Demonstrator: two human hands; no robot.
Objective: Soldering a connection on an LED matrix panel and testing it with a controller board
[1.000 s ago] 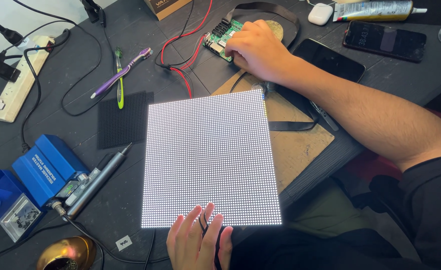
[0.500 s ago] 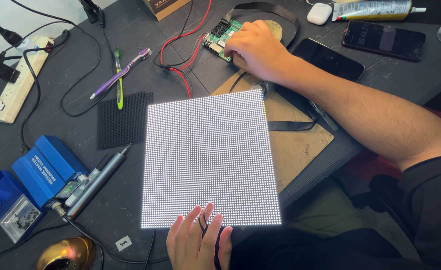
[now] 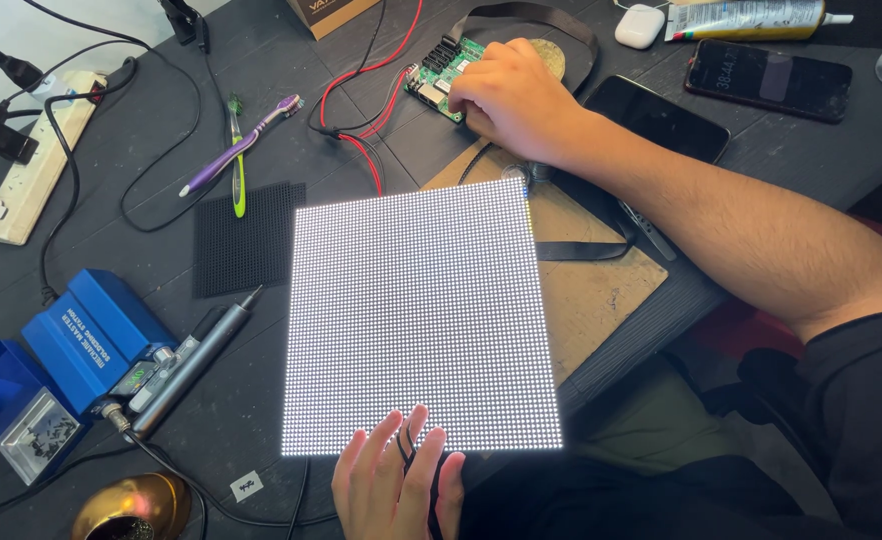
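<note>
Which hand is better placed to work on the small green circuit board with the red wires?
The right hand: it already rests on the green circuit board at the desk's far side. The left hand lies at the near edge of the lit white square LED panel, far from the board.

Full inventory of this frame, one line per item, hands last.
lit square LED matrix panel: 1, white glow, centre of the table
green circuit board: 1, top centre, under the right hand
red wires: several, running from the board
small black mesh panel: 1, left of the lit panel
purple toothbrush: 1, upper left
green toothbrush: 1, crossing the purple one
cream power strip: 1, left edge
blue soldering station box: 1, lower left
grey soldering iron: 1, beside the box
black phones: 2, top right
brown cardboard sheet: 1, right of the panel
left hand: on the panel's near edge
right hand: on the circuit board
</note>
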